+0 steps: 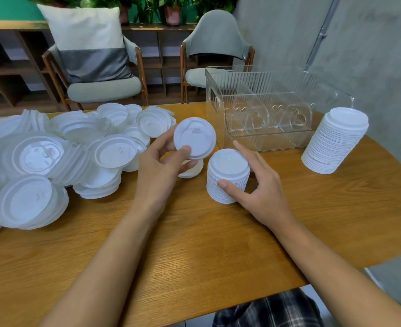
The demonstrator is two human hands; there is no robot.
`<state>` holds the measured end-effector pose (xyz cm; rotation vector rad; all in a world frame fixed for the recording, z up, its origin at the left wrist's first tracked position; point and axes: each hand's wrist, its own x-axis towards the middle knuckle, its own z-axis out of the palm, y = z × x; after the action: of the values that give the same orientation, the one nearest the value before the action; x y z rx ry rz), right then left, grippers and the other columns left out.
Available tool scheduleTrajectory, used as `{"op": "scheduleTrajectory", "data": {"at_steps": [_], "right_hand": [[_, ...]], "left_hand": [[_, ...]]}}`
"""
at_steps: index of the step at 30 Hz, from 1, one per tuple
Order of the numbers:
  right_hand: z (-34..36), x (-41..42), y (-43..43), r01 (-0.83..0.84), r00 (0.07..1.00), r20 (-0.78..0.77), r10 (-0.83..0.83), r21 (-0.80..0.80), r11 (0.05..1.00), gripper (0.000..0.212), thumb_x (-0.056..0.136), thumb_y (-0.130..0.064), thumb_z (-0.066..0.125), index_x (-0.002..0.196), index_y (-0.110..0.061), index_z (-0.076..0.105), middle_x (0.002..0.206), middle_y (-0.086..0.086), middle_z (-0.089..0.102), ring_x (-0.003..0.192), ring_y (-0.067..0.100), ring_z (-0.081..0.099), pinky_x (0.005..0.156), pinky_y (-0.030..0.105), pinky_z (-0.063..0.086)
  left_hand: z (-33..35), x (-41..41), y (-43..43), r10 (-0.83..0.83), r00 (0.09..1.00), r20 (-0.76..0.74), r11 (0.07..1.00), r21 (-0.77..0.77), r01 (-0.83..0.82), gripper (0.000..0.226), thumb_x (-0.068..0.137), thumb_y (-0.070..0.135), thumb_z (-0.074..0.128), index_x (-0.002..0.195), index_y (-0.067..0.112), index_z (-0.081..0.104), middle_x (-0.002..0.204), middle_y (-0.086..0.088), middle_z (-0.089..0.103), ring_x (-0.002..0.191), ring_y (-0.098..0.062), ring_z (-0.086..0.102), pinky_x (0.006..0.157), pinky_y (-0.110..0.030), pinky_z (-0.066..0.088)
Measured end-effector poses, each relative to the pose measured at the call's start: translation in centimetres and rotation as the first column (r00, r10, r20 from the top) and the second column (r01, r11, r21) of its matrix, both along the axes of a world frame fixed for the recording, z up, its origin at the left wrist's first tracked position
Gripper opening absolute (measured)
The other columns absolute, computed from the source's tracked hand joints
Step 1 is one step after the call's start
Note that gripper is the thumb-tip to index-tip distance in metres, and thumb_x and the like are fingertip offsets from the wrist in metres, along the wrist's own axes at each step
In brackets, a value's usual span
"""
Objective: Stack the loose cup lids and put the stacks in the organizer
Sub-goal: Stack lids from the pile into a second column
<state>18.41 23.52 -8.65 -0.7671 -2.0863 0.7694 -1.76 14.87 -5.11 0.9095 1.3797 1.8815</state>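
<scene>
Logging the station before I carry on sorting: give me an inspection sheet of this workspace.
Surface: wooden table.
Job's things: loose lids heaped at left; short stack at centre; tall stack at right; clear organizer behind, no lids in it.
Clutter: nothing seen.
Grippers: left hand pinches single lid; right hand grips short stack.
Cables: nothing seen.
Surroundings: chairs, pillow, shelf, plants.

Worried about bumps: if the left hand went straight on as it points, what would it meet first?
Probably the near left corner of the organizer, just past the lid that the left hand holds; depth is unclear.
</scene>
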Motion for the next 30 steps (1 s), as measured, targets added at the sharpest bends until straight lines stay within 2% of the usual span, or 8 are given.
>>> {"op": "scheduleTrajectory", "data": {"at_steps": [2,4,8,16,20,22,25,30], "right_hand": [[0.1,0.0,0.0,0.01,1.0,-0.004,-0.01,-0.004,1.0,0.086,0.086,-0.053,0.078,0.159,-0.033,0.038,0.15,-0.018,0.05,0.141,-0.001,0.045,0.113,0.032,0.045],[0.1,0.0,0.0,0.008,1.0,-0.026,-0.008,-0.008,1.0,0.091,0.085,-0.051,0.08,0.161,-0.034,0.033,0.154,-0.016,0.049,0.142,0.001,0.045,0.113,0.038,0.047],[0.0,0.0,0.0,-0.023,0.998,-0.053,0.023,-0.008,1.0,0.095,0.086,-0.045,0.083,0.163,-0.033,0.029,0.159,-0.015,0.046,0.144,0.003,0.045,0.112,0.044,0.049],[-0.1,0.0,0.0,-0.019,0.999,-0.044,0.021,0.056,0.998,0.077,0.087,-0.045,0.08,0.154,-0.025,0.047,0.145,-0.012,0.055,0.137,0.003,0.05,0.109,0.032,0.048],[-0.1,0.0,-0.1,-0.035,0.999,-0.036,0.038,0.063,0.997,0.076,0.087,-0.045,0.08,0.153,-0.024,0.048,0.145,-0.011,0.056,0.136,0.005,0.052,0.108,0.025,0.046],[-0.1,0.0,-0.1,-0.05,0.998,-0.038,0.052,0.061,0.997,0.076,0.087,-0.044,0.08,0.153,-0.023,0.049,0.144,-0.01,0.056,0.135,0.007,0.053,0.108,0.028,0.047],[-0.1,0.0,-0.2,-0.055,0.997,-0.045,0.058,0.053,0.997,0.079,0.086,-0.045,0.081,0.154,-0.025,0.047,0.145,-0.012,0.055,0.136,0.007,0.052,0.109,0.034,0.049],[0.0,0.2,-0.1,-0.063,0.997,-0.052,0.065,0.032,0.997,0.089,0.083,-0.051,0.083,0.158,-0.032,0.039,0.148,-0.017,0.052,0.139,0.001,0.048,0.111,0.034,0.048]], "left_hand": [[0.3,0.1,-0.1,-0.128,0.973,0.192,0.992,0.026,0.125,0.052,0.097,-0.001,0.067,0.145,0.019,0.059,0.085,0.002,0.071,0.098,-0.019,0.074,0.081,-0.031,0.063],[0.2,0.2,-0.1,-0.224,0.955,0.197,0.974,0.015,0.225,0.052,0.097,0.002,0.067,0.145,0.019,0.06,0.099,-0.012,0.07,0.105,-0.023,0.073,0.081,-0.032,0.063],[-0.1,1.1,-0.2,-0.208,0.976,-0.061,0.977,-0.067,0.204,0.045,0.098,0.011,0.07,0.142,0.018,0.063,0.088,-0.015,0.06,0.084,-0.018,0.071,0.079,-0.03,0.063],[-1.6,1.4,0.1,-0.11,0.861,-0.496,0.99,-0.13,0.052,0.025,0.089,0.039,0.082,0.114,0.034,0.077,0.066,0.012,0.053,0.064,-0.007,0.047,0.065,-0.021,0.039],[-1.4,0.9,0.0,-0.139,0.849,-0.509,0.987,-0.138,0.079,0.049,0.082,0.052,0.08,0.128,0.039,0.071,0.113,0.017,0.068,0.106,-0.002,0.064,0.083,-0.019,0.05],[-1.1,0.8,-0.1,-0.257,0.862,-0.438,0.966,-0.153,0.21,0.056,0.086,0.037,0.081,0.14,0.034,0.064,0.132,0.015,0.067,0.127,-0.003,0.06,0.1,-0.024,0.052],[-0.8,1.1,-0.3,-0.283,0.892,-0.352,0.959,-0.126,0.255,0.057,0.087,0.016,0.085,0.14,0.023,0.065,0.129,0.009,0.072,0.125,-0.003,0.064,0.101,-0.024,0.053],[-1.3,1.7,0.1,-0.132,0.871,-0.474,0.991,-0.093,0.099,0.059,0.074,0.038,0.094,0.128,0.029,0.073,0.117,0.011,0.072,0.115,-0.009,0.067,0.094,-0.029,0.058]]}}
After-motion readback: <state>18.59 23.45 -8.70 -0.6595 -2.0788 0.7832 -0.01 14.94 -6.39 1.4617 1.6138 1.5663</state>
